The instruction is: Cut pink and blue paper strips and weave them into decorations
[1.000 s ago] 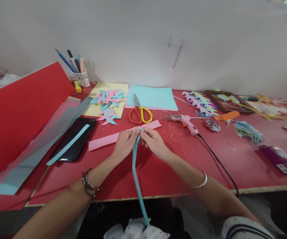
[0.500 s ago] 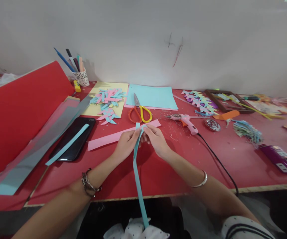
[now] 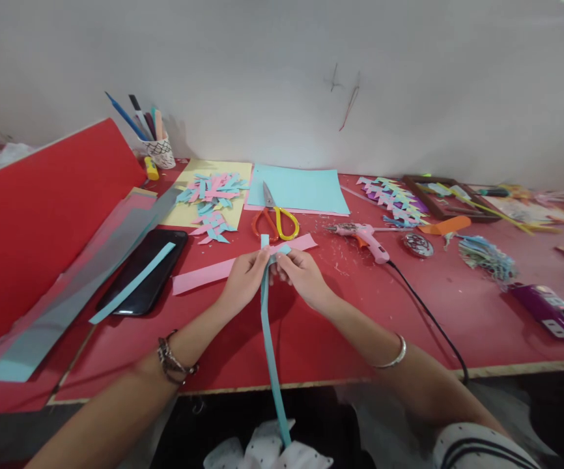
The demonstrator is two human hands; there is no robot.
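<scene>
Blue strip (image 3: 271,352), pinched by left hand (image 3: 245,279) and right hand (image 3: 306,277), hangs past table edge (image 3: 228,390) between wide-set forearms (image 3: 360,332).

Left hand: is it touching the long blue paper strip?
Touching: head view shows the left hand pinching the long blue paper strip near its upper end.

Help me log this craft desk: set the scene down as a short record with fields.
Left hand: pinching a long light-blue paper strip
Right hand: pinching light-blue paper; same strip or another, unclear
Beyond hands: pink paper strip, scissors with one red and one yellow handle
Left side: smartphone, narrow light-blue strip across it
Right side: pink corded glue gun
Surface: red tabletop
</scene>
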